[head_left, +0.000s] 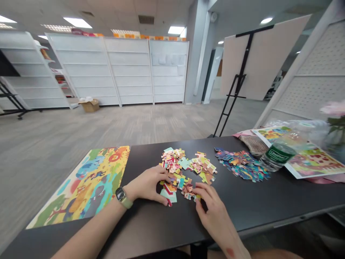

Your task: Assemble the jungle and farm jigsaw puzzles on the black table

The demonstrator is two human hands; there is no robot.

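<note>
Puzzle pieces (pixel 181 182) lie between and beyond the left grip (pixel 148 184), thumb and fingers apart, and the right grip (pixel 213 205), whose closure cannot be told.

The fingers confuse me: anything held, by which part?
Right hand: apparently a puzzle piece, by its right edge. Left hand: among pieces; hold unclear.

Green label (pixel 279 154) on clear btl (pixel 283 148), white txt, approx. "C'estbon", slightly blurred
</note>
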